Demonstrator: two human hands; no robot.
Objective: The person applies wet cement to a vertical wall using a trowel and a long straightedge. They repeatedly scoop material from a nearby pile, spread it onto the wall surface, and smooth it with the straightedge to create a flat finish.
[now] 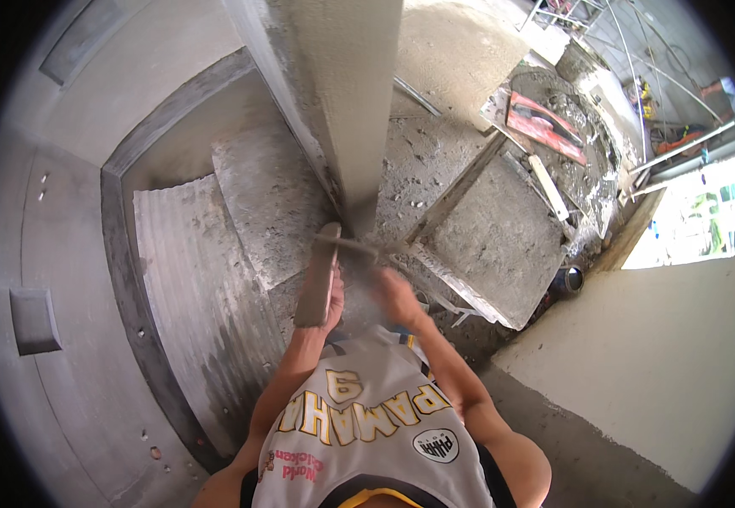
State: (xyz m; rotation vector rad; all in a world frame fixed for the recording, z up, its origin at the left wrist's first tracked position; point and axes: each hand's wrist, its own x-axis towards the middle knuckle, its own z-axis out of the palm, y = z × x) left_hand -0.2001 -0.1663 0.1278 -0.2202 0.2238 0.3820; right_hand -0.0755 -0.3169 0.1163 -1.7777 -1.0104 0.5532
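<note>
My left hand [335, 298] is closed behind a mortar-smeared plastering float [318, 279], a narrow board tilted nearly on edge. My right hand [396, 298], smeared by motion, is closed around what looks like a trowel [352, 246]. Its thin grey blade reaches left across the upper end of the float. The trowel's handle is hidden in the blur. Just beyond both hands stands the foot of a grey plastered column [346, 110].
To the right lies a mortar-coated board [498, 233]. Behind it are a red float [545, 127], a pale-handled tool [548, 186] and wet mortar [583, 106]. Corrugated sheet [202, 279] covers ground at left beside a grey wall [63, 254]. A low wall [638, 339] stands right; metal scaffolding [689, 148] is at far right.
</note>
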